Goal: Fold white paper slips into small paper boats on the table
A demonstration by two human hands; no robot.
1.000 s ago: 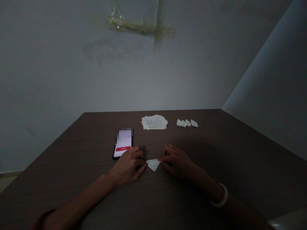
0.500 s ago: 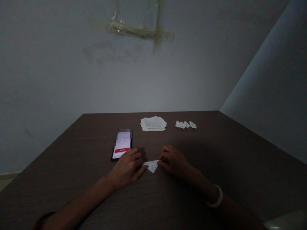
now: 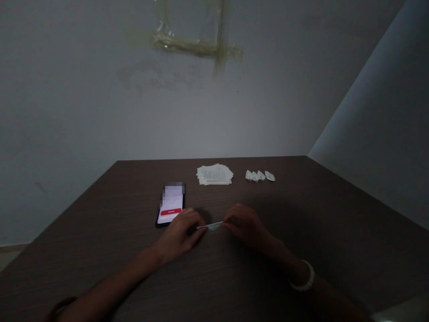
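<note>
A small folded piece of printed paper (image 3: 214, 226) is stretched between my two hands, seen almost edge-on as a thin white strip. My left hand (image 3: 182, 229) pinches its left end between thumb and fingers. At the right end, my right hand (image 3: 243, 221) grips it with closed fingertips; a white beaded bracelet (image 3: 306, 279) circles that wrist. Just behind my left hand lies a phone (image 3: 171, 203) with a lit screen and a red button on it. The fingers hide both ends of the paper.
A loose stack of printed paper pieces (image 3: 214, 174) lies toward the back of the dark wooden table (image 3: 208, 281). To its right sit several small folded white paper pieces (image 3: 259, 175) in a row. Behind the table rises a grey wall (image 3: 201, 120) with tape marks.
The folded paper has tilted from showing a downward-pointing triangle to nearly edge-on, its right end slightly higher. Both hands stay close to where they were, still on its ends.
</note>
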